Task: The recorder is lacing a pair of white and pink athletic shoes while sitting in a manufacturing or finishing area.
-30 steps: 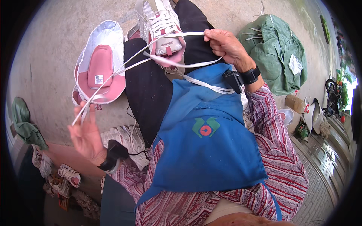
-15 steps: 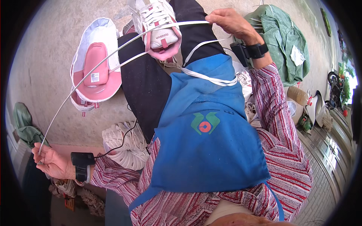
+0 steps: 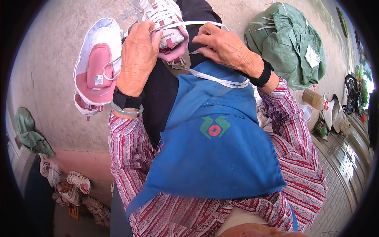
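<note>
A white and pink sneaker (image 3: 172,37) stands between my black-trousered legs, laced with flat white shoelace (image 3: 197,23). Over its left side, my left hand (image 3: 138,59) pinches the lace between thumb and fingers. A thin loop of lace hangs from that hand toward the left. My right hand (image 3: 227,45), just right of the sneaker, has its fingers curled on lace; the fingertips partly hide their hold. Lace stretches across the sneaker above both hands and bends round behind the right one. A bundle of white laces (image 3: 221,82) lies on my blue apron (image 3: 221,166).
Left on the concrete floor (image 3: 43,87) lies a white and pink shoe (image 3: 81,73) with a pink padded piece (image 3: 99,65) inside. A green sack (image 3: 284,47) stands at right. More shoes (image 3: 79,181) are at lower left; a bottle (image 3: 314,99) is at far right.
My left hand has come from the far lower left up to the sneaker. My right hand has moved down and left toward it. The long stretched lace has gone slack.
</note>
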